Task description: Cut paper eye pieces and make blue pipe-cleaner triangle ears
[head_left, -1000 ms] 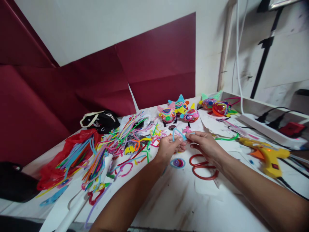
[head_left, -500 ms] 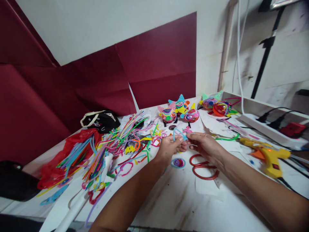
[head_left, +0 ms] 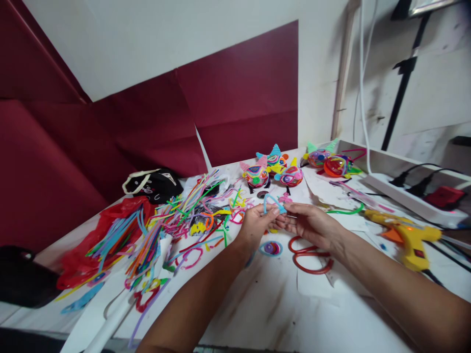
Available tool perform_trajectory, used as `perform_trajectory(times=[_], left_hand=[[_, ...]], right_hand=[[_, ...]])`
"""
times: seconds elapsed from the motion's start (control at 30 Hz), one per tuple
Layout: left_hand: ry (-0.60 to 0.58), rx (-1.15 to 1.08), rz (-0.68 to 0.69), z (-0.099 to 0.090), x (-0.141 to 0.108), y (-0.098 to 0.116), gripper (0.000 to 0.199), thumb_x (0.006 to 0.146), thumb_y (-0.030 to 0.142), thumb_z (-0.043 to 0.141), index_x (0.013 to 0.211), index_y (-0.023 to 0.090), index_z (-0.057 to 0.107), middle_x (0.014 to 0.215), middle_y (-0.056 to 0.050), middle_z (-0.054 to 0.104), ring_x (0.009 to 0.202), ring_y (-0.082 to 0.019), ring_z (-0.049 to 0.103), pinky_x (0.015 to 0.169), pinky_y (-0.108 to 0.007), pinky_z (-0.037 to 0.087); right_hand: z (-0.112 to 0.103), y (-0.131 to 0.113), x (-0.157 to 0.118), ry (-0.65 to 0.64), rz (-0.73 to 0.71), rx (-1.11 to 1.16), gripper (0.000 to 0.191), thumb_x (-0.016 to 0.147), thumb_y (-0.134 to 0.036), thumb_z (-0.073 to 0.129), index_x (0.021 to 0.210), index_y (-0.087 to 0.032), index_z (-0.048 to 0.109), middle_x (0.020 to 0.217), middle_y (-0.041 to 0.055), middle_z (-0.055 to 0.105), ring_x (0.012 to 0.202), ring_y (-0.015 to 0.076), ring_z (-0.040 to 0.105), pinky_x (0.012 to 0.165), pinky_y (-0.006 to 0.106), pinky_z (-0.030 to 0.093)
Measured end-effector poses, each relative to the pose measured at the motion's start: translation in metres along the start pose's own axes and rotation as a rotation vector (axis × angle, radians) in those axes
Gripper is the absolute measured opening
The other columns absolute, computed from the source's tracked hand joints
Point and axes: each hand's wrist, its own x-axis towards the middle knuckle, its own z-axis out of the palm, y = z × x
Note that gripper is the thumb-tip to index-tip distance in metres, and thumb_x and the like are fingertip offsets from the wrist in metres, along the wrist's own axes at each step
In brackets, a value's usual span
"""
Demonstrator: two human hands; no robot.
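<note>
Above the middle of the white table, a light blue pipe cleaner [head_left: 273, 199] is pinched between both hands. One stretch of it loops up over the fingers, and a small wound part sits at the fingertips. My left hand [head_left: 259, 221] grips it from the left with closed fingers. From the right, my right hand [head_left: 312, 223] holds the wound end between thumb and fingers. Below the hands lies an oval coil of blue and purple pipe cleaner [head_left: 271, 248]. Scissors with red handles [head_left: 312, 261] rest under my right hand, their blades hidden.
Loose pipe cleaners [head_left: 147, 245] and a red plastic bag [head_left: 79, 262] cover the left side. Decorated round figures [head_left: 256, 174] with pointed ears stand at the back. On the right are a yellow glue gun [head_left: 410, 240] and a white power strip [head_left: 415, 198] with cables.
My right hand's fingers have shifted slightly left, closer to my left hand, around the blue pipe cleaner. Other things on the table have stayed in place.
</note>
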Motion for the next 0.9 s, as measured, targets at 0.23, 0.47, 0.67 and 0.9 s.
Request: perform_trajectory(times=[0.23, 0.47, 0.67, 0.9], left_hand=[[-0.043, 0.052, 0.060, -0.003, 0.000, 0.003, 0.024, 0.071, 0.033, 0.068, 0.077, 0.010, 0.063, 0.065, -0.004, 0.066, 0.055, -0.011, 0.060, 0.061, -0.026, 0.049], [-0.149, 0.118, 0.061, -0.004, -0.003, 0.011, 0.027, 0.073, 0.037, 0.067, 0.072, 0.011, 0.063, 0.068, -0.005, 0.066, 0.057, -0.011, 0.060, 0.060, -0.025, 0.049], [-0.200, 0.120, 0.084, -0.002, -0.006, 0.014, 0.026, 0.073, 0.035, 0.068, 0.071, 0.010, 0.062, 0.064, -0.005, 0.065, 0.055, -0.012, 0.060, 0.059, -0.025, 0.048], [-0.151, 0.181, 0.114, -0.002, -0.006, 0.016, 0.025, 0.074, 0.035, 0.066, 0.075, 0.011, 0.058, 0.064, -0.004, 0.065, 0.054, -0.012, 0.060, 0.056, -0.025, 0.049]], right_hand=[[-0.004, -0.001, 0.000, -0.126, -0.019, 0.001, 0.007, 0.078, -0.011, 0.058, 0.079, -0.015, 0.063, 0.072, 0.0039, 0.068, 0.069, 0.0137, 0.066, 0.076, 0.027, 0.053], [-0.005, -0.005, -0.003, -0.252, -0.010, -0.126, 0.010, 0.072, -0.021, 0.068, 0.078, -0.017, 0.062, 0.073, 0.0037, 0.067, 0.069, 0.0140, 0.064, 0.075, 0.028, 0.050], [-0.004, -0.007, -0.007, -0.353, 0.010, -0.166, 0.015, 0.071, -0.022, 0.072, 0.081, -0.015, 0.063, 0.068, 0.0028, 0.065, 0.067, 0.0138, 0.064, 0.073, 0.028, 0.049], [-0.004, -0.006, -0.004, -0.142, -0.073, -0.188, 0.032, 0.064, -0.024, 0.078, 0.091, -0.020, 0.061, 0.068, -0.0011, 0.064, 0.063, 0.0121, 0.061, 0.064, 0.026, 0.048]])
